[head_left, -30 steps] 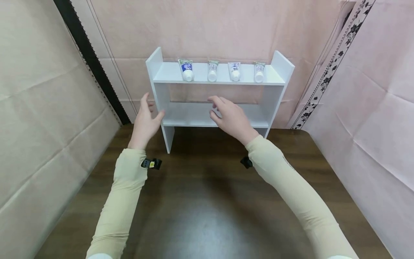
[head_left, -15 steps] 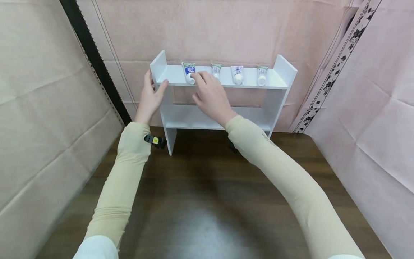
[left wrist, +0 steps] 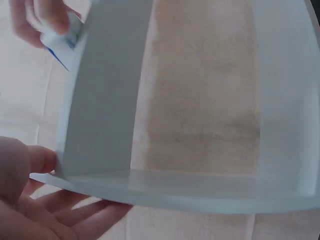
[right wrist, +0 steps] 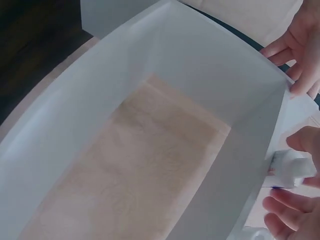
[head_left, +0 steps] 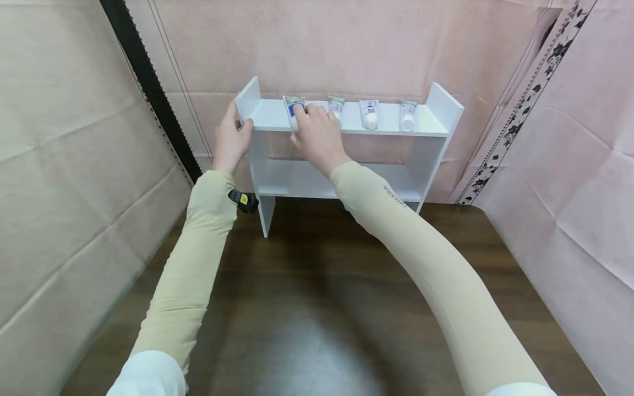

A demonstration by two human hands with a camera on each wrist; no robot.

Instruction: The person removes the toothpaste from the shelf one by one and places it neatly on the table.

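Note:
A white two-tier shelf (head_left: 269,114) stands at the back of the table. My left hand (head_left: 231,138) holds its left side panel, thumb at the front edge and fingers on the outer face, as the left wrist view shows. At the left of the top tier, my right hand (head_left: 318,136) pinches a blue-and-white squeeze tube (head_left: 294,102) with a white cap. In the right wrist view, thumb and fingers lie on either side of this squeeze tube (right wrist: 287,169). The head view hides its lower part behind the hand.
Along the same tier stand a second tube (head_left: 337,104), partly behind my right hand, a third tube (head_left: 369,114) and a fourth tube (head_left: 408,115). The lower tier (head_left: 297,179) spans below. Cloth walls (head_left: 569,192) enclose the brown table (head_left: 307,308).
My left hand has moved up to the shelf's side panel and taken hold of it. My right hand has gone up and left from before the lower tier onto the leftmost tube.

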